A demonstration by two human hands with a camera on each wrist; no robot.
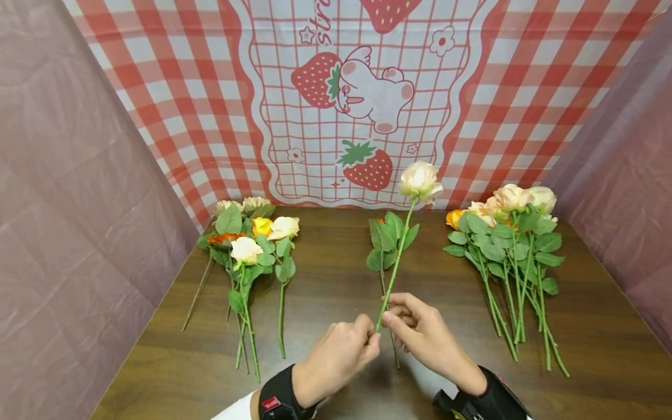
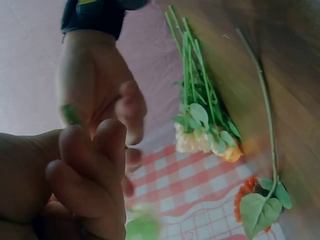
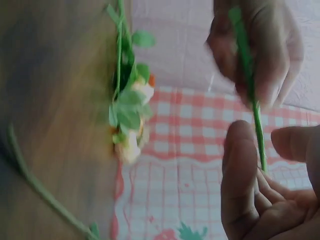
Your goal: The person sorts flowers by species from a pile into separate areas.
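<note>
A single cream-white rose [image 1: 419, 179] stands tilted up over the middle of the table, its bare green stem [image 1: 399, 256] running down to both hands. My left hand [image 1: 341, 350] pinches the stem near its lower end, fingers curled in. Around the stem a little higher is my right hand [image 1: 427, 335]; in the right wrist view its thumb [image 3: 292, 143] and forefinger [image 3: 240, 155] stand apart on either side of the stem. Behind the held rose lies an orange flower with green leaves [image 1: 384, 239], its stem pointing toward me.
On the left of the wooden table [image 1: 331, 268] lies a loose group of white, yellow and orange flowers [image 1: 247, 251]. At the right is a bunch of pale and orange roses [image 1: 511, 201]. A red checked cloth [image 1: 189, 116] hangs behind, with pinkish cloth [image 1: 63, 204] at the sides.
</note>
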